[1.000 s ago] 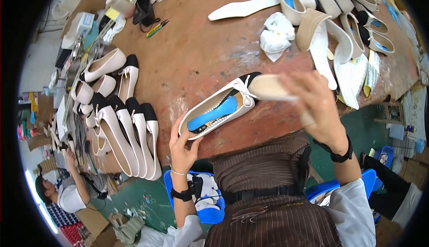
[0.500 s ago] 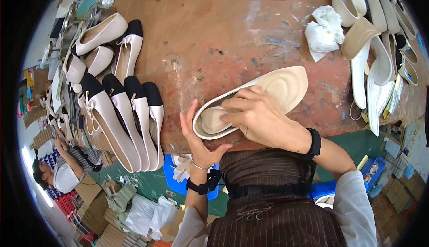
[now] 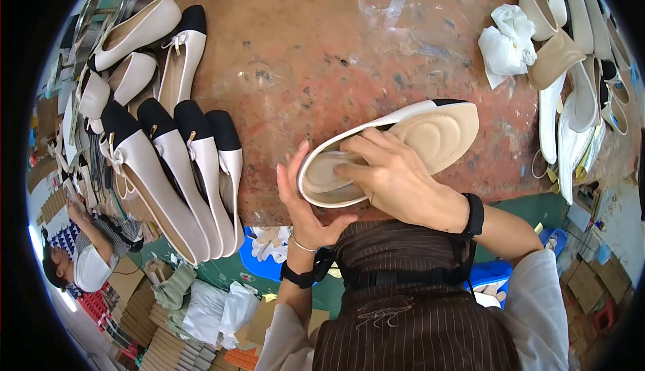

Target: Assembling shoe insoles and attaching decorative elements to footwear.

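A white flat shoe (image 3: 366, 121) with a dark toe lies at a slant on the table before me, its heel toward my left. A beige insole (image 3: 440, 132) runs from inside the heel out over the toe, its padded front part spreading across the top. My right hand (image 3: 403, 179) reaches into the shoe with bent fingers, closed on the insole near its heel end; the fingertips are partly hidden. Cupped around the heel is my left hand (image 3: 306, 213), open, its fingers stretched along the outside and the thumb held apart.
Several white flats with black toes (image 3: 191, 183) stand in a row at left, more behind them. At right are a crumpled white paper (image 3: 507, 45), a loose beige insole (image 3: 554, 59) and white shoes. A blue bin (image 3: 259, 260) sits below the table edge. Another person (image 3: 91, 257) works far left.
The shoe's dark toe and side now show beside the insole's front part, which covered them before. Both hands stay at the shoe. The whole view has shifted slightly.
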`<state>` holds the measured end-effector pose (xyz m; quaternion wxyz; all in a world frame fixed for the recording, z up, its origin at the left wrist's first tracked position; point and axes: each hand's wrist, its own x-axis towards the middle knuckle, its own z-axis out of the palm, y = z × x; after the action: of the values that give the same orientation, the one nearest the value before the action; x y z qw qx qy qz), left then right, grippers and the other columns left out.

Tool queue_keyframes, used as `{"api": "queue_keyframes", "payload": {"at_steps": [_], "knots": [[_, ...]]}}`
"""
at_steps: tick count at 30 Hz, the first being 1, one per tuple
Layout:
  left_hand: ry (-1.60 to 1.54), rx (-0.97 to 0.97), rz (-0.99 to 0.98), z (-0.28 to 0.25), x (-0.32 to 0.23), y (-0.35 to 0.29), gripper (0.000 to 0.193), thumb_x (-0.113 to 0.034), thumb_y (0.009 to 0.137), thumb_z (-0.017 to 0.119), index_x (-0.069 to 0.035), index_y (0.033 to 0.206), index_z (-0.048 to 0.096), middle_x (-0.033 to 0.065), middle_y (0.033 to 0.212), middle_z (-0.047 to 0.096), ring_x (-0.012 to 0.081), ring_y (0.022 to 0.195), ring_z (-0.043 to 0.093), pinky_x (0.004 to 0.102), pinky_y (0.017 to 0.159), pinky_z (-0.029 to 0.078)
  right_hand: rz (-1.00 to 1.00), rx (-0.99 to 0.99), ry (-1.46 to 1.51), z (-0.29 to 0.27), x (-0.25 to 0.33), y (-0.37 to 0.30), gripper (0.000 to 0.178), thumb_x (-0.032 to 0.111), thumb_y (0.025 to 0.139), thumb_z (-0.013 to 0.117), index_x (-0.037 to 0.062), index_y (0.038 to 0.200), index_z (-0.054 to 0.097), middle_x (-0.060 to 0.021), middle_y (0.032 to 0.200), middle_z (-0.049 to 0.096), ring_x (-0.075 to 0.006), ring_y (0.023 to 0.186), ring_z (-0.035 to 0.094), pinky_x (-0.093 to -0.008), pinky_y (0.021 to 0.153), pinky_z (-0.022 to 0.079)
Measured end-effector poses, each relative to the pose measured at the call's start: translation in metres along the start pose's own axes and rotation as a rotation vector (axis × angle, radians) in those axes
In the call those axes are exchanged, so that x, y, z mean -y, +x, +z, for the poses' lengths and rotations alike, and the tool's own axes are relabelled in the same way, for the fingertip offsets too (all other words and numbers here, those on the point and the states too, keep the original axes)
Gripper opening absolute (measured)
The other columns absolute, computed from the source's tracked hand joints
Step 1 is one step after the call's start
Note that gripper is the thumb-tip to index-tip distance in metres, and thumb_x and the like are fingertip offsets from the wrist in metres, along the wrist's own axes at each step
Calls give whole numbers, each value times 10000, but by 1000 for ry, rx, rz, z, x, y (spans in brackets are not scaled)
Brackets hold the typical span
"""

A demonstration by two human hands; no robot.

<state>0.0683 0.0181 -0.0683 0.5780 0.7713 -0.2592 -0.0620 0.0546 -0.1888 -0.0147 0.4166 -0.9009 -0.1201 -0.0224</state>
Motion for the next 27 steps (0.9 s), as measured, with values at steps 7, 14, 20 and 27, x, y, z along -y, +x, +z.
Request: {"api": "queue_keyframes", "payload": {"at_steps": [7, 14, 20, 27], "knots": [[-75, -36, -59, 2, -9, 8, 1358, -608, 725, 794, -74, 1541, -151, 314, 1532, 228, 425, 1374, 376, 500, 1125, 339, -162, 50, 62, 13, -5, -3, 336, 104, 730, 686, 13, 1053, 700, -110, 1182, 637, -278, 1161, 590, -365, 970, 496], [-148, -74, -146, 2, -9, 9, 1394, -666, 693, 778, -138, 1542, -193, 290, 1544, 219, 413, 1388, 363, 490, 1135, 338, -217, 43, 11, 31, -8, -7, 402, 193, 793, 640, 28, 1159, 671, -115, 1321, 618, -223, 1267, 556, -339, 1109, 389], [545, 299, 97, -28, -85, 57, 910, -540, 700, 780, -31, 1365, 425, 206, 1384, 470, 412, 1368, 400, 545, 1175, 238, -214, 106, -78, 37, -4, -7, 386, 170, 797, 609, 9, 1139, 687, -119, 1311, 628, -230, 1287, 544, -355, 1121, 384], [1464, 752, 285, -15, -93, 71, 189, -36, 646, 647, 3, 806, 739, 101, 902, 677, 338, 1215, 542, 650, 1167, 214, -166, 203, -192, 7, 8, -10, 343, 165, 778, 604, 0, 1049, 735, -113, 1305, 638, -274, 1278, 555, -366, 1133, 376]]}}
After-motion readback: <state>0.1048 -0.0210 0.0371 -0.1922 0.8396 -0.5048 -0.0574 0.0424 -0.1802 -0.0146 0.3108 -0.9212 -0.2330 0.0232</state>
